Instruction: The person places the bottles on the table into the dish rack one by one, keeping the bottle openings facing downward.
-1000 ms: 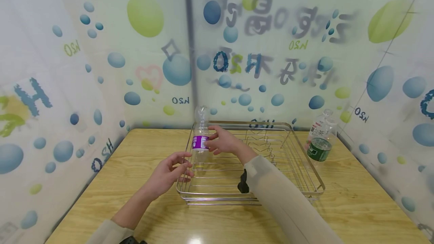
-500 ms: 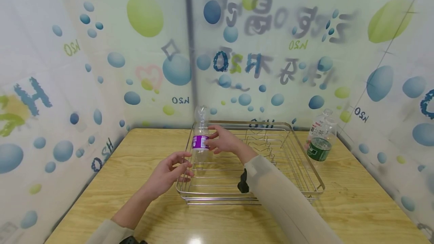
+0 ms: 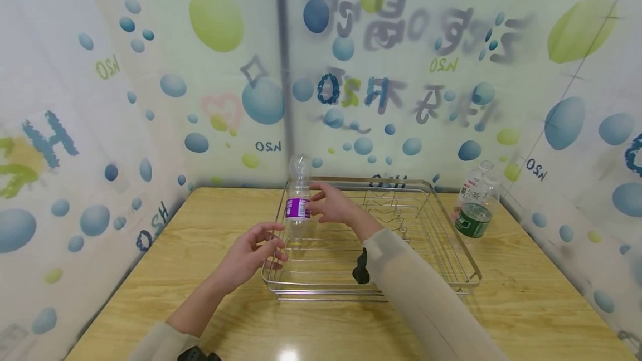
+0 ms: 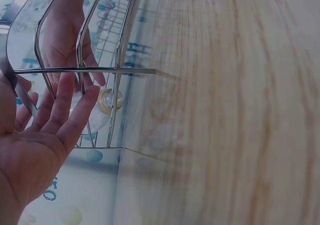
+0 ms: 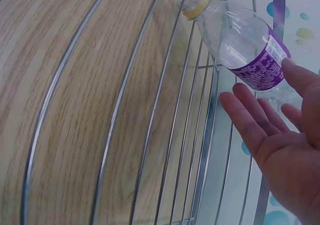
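Note:
A clear plastic bottle (image 3: pixel 298 209) with a purple label stands neck down inside the left part of a wire rack (image 3: pixel 351 179), leaning slightly. Its yellow neck ring (image 5: pixel 197 4) sits low among the wires. Right beside the label is my right hand (image 3: pixel 335 208). In the right wrist view, that hand's thumb (image 5: pixel 300 77) comes up against the label's edge, while its fingers stretch out loosely below the bottle. My left hand (image 3: pixel 248 258) is at the rack's left side, fingers spread and gently bent by the rim wires; whether they touch the metal I cannot tell.
Two more bottles, one with a green label (image 3: pixel 473 220) and one with a white label (image 3: pixel 470 187), stand on the wooden table (image 3: pixel 526 305) to the right of the rack. Printed curtains (image 3: pixel 230 166) enclose the table at the back and both sides.

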Tool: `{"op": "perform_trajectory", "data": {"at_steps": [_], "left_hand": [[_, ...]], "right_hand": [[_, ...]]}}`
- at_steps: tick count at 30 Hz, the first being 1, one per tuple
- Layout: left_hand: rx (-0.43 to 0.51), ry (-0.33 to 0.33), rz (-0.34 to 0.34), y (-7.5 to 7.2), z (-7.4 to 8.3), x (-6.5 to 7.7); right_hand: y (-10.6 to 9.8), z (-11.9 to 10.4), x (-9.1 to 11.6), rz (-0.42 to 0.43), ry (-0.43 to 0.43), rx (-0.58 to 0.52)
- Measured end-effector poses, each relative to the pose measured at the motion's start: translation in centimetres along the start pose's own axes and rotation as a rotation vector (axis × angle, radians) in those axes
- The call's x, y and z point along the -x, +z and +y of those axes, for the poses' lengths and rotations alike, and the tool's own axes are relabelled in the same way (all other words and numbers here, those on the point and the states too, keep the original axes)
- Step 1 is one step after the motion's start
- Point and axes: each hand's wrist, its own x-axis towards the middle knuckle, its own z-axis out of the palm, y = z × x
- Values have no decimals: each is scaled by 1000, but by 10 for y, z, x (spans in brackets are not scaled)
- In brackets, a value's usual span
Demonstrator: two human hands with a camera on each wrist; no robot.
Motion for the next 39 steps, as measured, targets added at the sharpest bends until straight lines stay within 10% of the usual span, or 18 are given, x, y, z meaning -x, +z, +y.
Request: {"op": "perform_trajectory", "data": {"at_steps": [16,24,39], "left_hand": [[6,-8,2,0,0,1],[-2,11,-5,-1,0,1],[-5,14,7,2,0,0]], "right_hand": [[-30,-49,24,182,-218,-128],[-75,-66,71,204,-317,-104],[-161,-20,185,400,-278,137]]}}
